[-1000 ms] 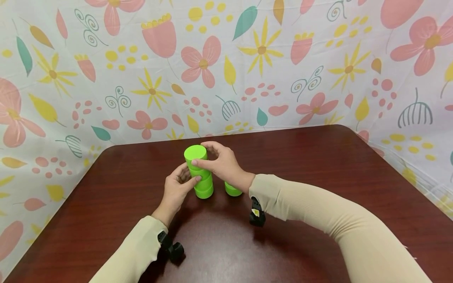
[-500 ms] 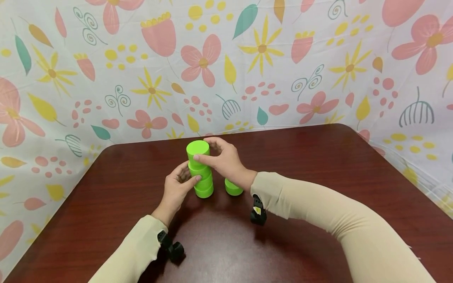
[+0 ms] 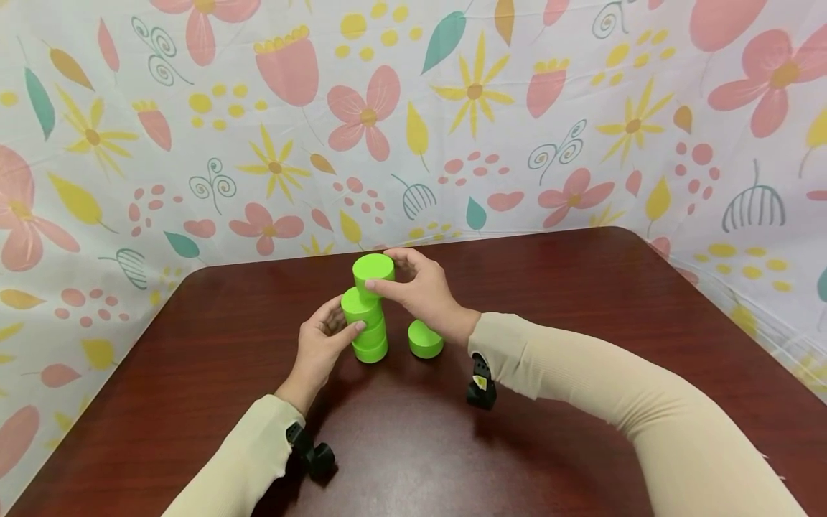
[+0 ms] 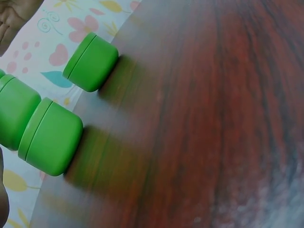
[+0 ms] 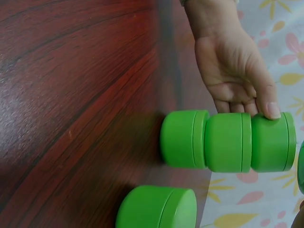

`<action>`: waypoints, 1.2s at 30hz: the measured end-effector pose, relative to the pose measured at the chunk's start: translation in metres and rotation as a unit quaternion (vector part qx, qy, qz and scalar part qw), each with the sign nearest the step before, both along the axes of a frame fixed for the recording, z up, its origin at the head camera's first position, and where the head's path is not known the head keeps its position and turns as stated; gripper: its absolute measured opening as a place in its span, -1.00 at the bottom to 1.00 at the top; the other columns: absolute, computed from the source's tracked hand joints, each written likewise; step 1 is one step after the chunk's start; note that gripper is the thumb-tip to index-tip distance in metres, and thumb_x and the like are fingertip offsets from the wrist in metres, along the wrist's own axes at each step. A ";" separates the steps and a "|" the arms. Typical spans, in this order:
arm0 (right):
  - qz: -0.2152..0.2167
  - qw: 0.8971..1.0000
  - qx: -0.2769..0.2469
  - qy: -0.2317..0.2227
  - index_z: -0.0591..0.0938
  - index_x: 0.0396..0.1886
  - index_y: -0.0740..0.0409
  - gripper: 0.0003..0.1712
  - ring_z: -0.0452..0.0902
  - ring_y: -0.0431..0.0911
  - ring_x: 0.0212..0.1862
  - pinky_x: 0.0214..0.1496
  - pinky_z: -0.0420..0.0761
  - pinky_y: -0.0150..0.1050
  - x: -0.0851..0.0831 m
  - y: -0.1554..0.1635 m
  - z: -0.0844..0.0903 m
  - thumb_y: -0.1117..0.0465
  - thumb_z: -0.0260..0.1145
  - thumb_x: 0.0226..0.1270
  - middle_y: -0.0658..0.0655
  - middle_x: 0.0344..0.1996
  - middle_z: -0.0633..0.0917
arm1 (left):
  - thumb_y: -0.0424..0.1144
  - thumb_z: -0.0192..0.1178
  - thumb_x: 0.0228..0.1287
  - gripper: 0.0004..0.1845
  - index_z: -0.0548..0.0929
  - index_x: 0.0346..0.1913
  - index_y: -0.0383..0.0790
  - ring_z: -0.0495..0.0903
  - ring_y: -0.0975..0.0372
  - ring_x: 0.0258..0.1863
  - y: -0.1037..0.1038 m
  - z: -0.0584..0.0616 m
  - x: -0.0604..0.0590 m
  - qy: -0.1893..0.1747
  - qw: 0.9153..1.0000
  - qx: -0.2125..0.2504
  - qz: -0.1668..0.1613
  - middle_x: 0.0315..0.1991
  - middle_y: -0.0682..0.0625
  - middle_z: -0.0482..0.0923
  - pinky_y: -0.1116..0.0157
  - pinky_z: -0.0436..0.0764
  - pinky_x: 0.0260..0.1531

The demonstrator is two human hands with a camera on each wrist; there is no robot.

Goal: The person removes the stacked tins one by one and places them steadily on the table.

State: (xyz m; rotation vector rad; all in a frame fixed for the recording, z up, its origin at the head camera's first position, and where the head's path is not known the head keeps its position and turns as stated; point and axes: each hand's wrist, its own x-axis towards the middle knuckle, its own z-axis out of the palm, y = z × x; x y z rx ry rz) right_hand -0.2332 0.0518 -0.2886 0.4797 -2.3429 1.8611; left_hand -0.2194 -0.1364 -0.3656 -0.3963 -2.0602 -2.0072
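Observation:
Three small green lidded jars [image 3: 370,336] stand in an upright stack on the table. My left hand [image 3: 321,345] grips the uppermost of them; in the right wrist view its thumb [image 5: 271,108] presses on that jar's side. My right hand [image 3: 423,293] holds another green jar [image 3: 373,268] between thumb and fingers, raised above the stack and off to its right. A narrow gap parts it from the stack's top in the right wrist view, where only its edge shows. A single green jar [image 3: 425,342] stands on the table right of the stack, below my right hand.
The dark reddish-brown table [image 3: 413,445] has a glossy wood-grain top. Behind it hangs a white curtain [image 3: 413,72] with flowers and leaves. Each wrist wears a black strap-on camera, such as the left wrist camera [image 3: 313,452].
My right hand has lifted the top jar off the stack and shifted it up and to the right. My left hand stays in place on the stack.

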 end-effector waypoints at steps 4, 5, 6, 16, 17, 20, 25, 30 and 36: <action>0.000 1.000 0.001 -0.001 0.49 0.13 0.01 -0.36 0.45 -0.13 0.05 -0.01 0.51 -0.16 -0.002 0.005 -0.002 0.00 0.45 0.02 -0.04 -0.03 0.59 | -0.47 0.31 0.06 -0.48 0.49 0.15 -0.33 0.60 0.33 -0.13 -0.001 0.000 -0.001 0.003 1.000 0.002 -0.002 -0.20 0.24 0.64 0.39 0.53 -0.08; -0.001 1.000 0.002 -0.001 0.49 0.13 0.00 -0.36 0.44 -0.13 0.04 -0.04 0.52 -0.17 -0.003 0.007 -0.002 0.00 0.45 0.03 -0.04 -0.03 0.59 | -0.47 0.31 0.06 -0.48 0.49 0.15 -0.34 0.60 0.34 -0.13 -0.001 0.000 -0.001 0.003 1.000 0.003 -0.003 -0.21 0.26 0.64 0.40 0.53 -0.08; -0.002 1.000 0.002 -0.002 0.49 0.13 -0.01 -0.37 0.45 -0.13 0.03 -0.07 0.53 -0.17 -0.003 0.009 -0.002 0.00 0.45 0.03 -0.04 -0.04 0.59 | -0.48 0.31 0.06 -0.48 0.49 0.14 -0.34 0.60 0.34 -0.14 -0.001 0.000 -0.001 0.004 1.000 0.004 -0.004 -0.21 0.27 0.64 0.40 0.53 -0.08; -0.021 1.000 0.005 -0.007 0.49 0.12 -0.01 -0.38 0.41 -0.10 0.04 0.07 0.44 -0.12 -0.004 0.027 -0.007 0.02 0.45 0.02 -0.01 -0.03 0.55 | -0.51 0.30 0.04 -0.49 0.50 0.13 -0.37 0.61 0.33 -0.15 0.002 -0.003 -0.002 0.001 1.000 0.017 -0.003 -0.22 0.26 0.64 0.39 0.53 -0.08; -0.023 1.000 0.003 -0.006 0.49 0.12 0.00 -0.38 0.41 -0.09 0.03 0.07 0.44 -0.12 -0.004 0.028 -0.007 0.03 0.46 0.02 0.00 -0.04 0.56 | -0.51 0.30 0.04 -0.49 0.50 0.13 -0.37 0.60 0.34 -0.15 0.002 -0.003 -0.002 0.000 1.000 0.017 -0.004 -0.22 0.27 0.64 0.40 0.53 -0.08; -0.030 1.000 0.003 -0.003 0.50 0.10 0.01 -0.38 0.42 -0.09 0.01 0.06 0.43 -0.14 -0.004 0.033 -0.009 0.04 0.47 0.00 0.02 -0.06 0.57 | -0.51 0.30 0.04 -0.49 0.50 0.13 -0.37 0.60 0.34 -0.15 0.002 -0.003 -0.001 0.000 1.000 0.017 -0.002 -0.23 0.27 0.65 0.40 0.53 -0.08; -0.046 0.999 0.006 -0.005 0.52 0.07 0.00 -0.39 0.44 -0.09 -0.02 0.04 0.44 -0.15 -0.004 0.043 -0.014 0.02 0.48 -0.02 0.04 -0.09 0.58 | -0.53 0.29 0.04 -0.50 0.50 0.12 -0.38 0.60 0.34 -0.17 0.003 -0.002 -0.001 0.001 1.000 0.016 0.002 -0.24 0.27 0.65 0.40 0.53 -0.09; -0.062 0.998 0.023 -0.013 0.50 0.10 0.04 -0.37 0.43 -0.07 0.02 0.07 0.42 -0.13 0.001 0.055 -0.021 0.02 0.47 0.00 0.05 -0.05 0.57 | -0.54 0.30 0.03 -0.50 0.50 0.11 -0.39 0.61 0.33 -0.17 0.003 -0.002 -0.001 0.000 1.000 0.018 0.002 -0.24 0.26 0.65 0.40 0.53 -0.09; -0.074 0.997 0.029 -0.016 0.49 0.11 0.09 -0.38 0.44 -0.05 0.01 0.02 0.44 -0.15 0.007 0.069 -0.034 0.07 0.46 0.02 0.10 -0.03 0.58 | -0.53 0.30 0.02 -0.49 0.50 0.11 -0.39 0.61 0.33 -0.16 0.003 -0.002 -0.001 0.000 1.000 0.016 -0.001 -0.24 0.27 0.65 0.40 0.53 -0.09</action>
